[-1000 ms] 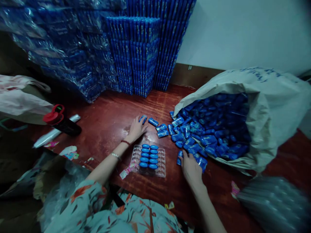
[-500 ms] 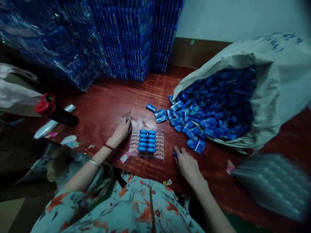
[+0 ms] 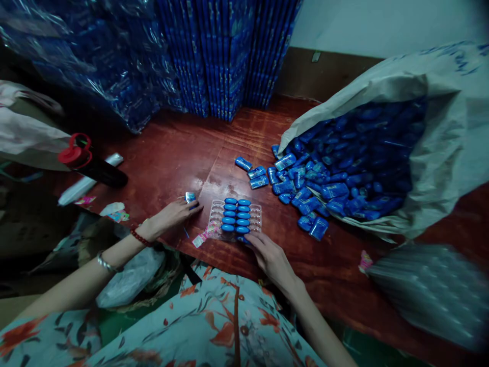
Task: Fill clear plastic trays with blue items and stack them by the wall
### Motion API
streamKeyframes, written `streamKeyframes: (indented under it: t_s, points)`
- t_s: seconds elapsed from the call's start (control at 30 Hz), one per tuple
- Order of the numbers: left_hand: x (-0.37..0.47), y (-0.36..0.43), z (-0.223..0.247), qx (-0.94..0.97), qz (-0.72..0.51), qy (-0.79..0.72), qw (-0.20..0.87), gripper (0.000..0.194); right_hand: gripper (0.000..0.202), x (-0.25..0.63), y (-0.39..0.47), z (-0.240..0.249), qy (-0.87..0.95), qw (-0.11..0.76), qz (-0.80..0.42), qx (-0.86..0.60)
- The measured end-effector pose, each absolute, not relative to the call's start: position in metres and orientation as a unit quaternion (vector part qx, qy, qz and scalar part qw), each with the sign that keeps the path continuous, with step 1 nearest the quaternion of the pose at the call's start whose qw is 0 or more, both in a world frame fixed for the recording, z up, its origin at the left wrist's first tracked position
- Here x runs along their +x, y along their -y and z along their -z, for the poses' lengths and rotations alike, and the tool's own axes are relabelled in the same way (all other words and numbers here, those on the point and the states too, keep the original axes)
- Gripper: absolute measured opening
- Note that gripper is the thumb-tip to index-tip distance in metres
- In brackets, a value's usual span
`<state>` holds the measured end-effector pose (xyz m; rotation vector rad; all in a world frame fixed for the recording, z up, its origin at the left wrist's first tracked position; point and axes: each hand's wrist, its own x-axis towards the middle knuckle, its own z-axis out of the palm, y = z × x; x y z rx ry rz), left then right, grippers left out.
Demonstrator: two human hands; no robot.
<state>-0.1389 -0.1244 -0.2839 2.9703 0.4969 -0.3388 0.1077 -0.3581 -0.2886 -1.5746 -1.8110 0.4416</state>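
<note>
A clear plastic tray (image 3: 256, 216) with moulded pockets lies on the table in front of me. Two columns of shiny blue packets (image 3: 229, 214) fill its middle, and the pockets on both sides are bare. My right hand (image 3: 272, 256) is at the tray's near edge, its fingertips closed on another blue packet (image 3: 241, 239) below the right column. Left of the tray, my left hand (image 3: 173, 218) is low over the table. Its fingers curl around a small blue-and-silver packet (image 3: 190, 197), which partly shows beyond them.
A white sack (image 3: 439, 137) lies open at the right, spilling blue packets (image 3: 305, 199) onto the wooden table (image 3: 171, 148). Stacked clear trays (image 3: 431, 290) stand at the right front. Wrapped blue stacks (image 3: 214, 61) line the back. A red-lidded black bottle (image 3: 95, 165) lies tilted at the left.
My right hand has moved left to the tray's near edge with its packet. My left hand has drawn away to the left with its packet. The view has shifted slightly.
</note>
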Motion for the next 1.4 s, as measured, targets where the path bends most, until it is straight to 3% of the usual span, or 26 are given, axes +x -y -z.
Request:
streamKeyframes:
  t_s: [0.2, 0.43, 0.53, 0.7, 0.83, 1.07, 1.23, 1.4]
  points:
    - [-0.144, 0.107, 0.279, 0.968, 0.153, -0.193, 0.051, 0.035, 0.037, 0.101, 0.351, 0.288, 0.744, 0.210, -0.049, -0.632]
    - [-0.148, 0.112, 0.281, 0.948, 0.158, -0.267, 0.074, 0.019, 0.028, 0.082, 0.338, 0.278, 0.763, 0.092, 0.014, -0.640]
    - [-0.152, 0.126, 0.269, 0.938, 0.085, -0.310, 0.129, 0.022, 0.032, 0.084, 0.338, 0.282, 0.755, 0.116, -0.001, -0.645]
    - [-0.142, 0.189, 0.257, 0.894, -0.182, -0.277, 0.303, 0.017, 0.034, 0.091, 0.351, 0.297, 0.723, 0.245, -0.031, -0.645]
    - [-0.112, 0.245, 0.283, 0.861, -0.288, -0.274, 0.318, 0.020, 0.032, 0.088, 0.357, 0.308, 0.685, 0.282, 0.018, -0.671]
    - [-0.095, 0.263, 0.319, 0.933, -0.241, -0.209, 0.165, 0.040, 0.032, 0.089, 0.350, 0.310, 0.708, 0.313, 0.000, -0.633]
    - [-0.095, 0.248, 0.311, 0.946, -0.161, -0.207, 0.191, 0.045, 0.030, 0.091, 0.348, 0.306, 0.712, 0.291, -0.001, -0.639]
    - [-0.092, 0.247, 0.317, 0.943, -0.174, -0.201, 0.201, 0.048, 0.028, 0.091, 0.348, 0.304, 0.704, 0.311, -0.001, -0.638]
